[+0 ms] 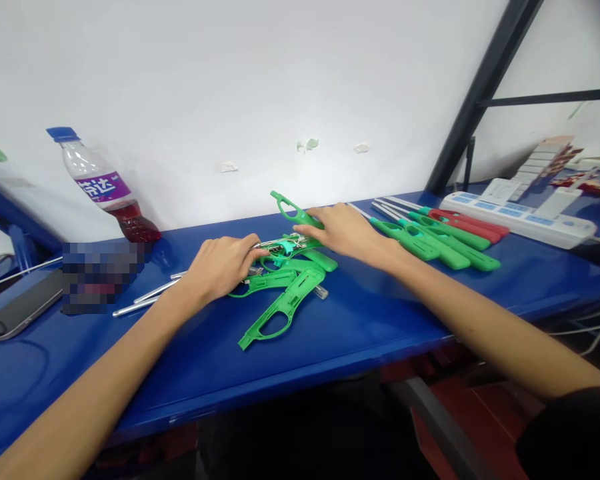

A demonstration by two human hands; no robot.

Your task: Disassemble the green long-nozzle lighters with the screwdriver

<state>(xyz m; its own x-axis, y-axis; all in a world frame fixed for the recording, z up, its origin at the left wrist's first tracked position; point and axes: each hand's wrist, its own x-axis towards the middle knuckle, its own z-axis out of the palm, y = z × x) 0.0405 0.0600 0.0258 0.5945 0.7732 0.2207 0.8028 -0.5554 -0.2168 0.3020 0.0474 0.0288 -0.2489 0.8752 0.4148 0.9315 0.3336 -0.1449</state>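
Observation:
My left hand (223, 265) is closed, pinching a metal tube at the end of an opened utility lighter (285, 248), whose inner parts show. Across from it, my right hand (347, 230) curls its fingers around a green lighter casing half (289, 210), with the trigger loop sticking out toward the wall. The right fingertips are also close to the opened lighter; whether they touch it I cannot tell. Below the hands lie loose green casing halves (285, 307), one with its hollow inner side up. A clear plastic piece (321, 291) pokes out beside them.
Metal tubes (145, 300) lie left of my left hand. Assembled green lighters (430, 243) and red ones (475, 223) lie at right, before a white power strip (520, 217). A soda bottle (105, 183) stands by the wall; a phone (25, 303) lies far left on the blue table (195, 360).

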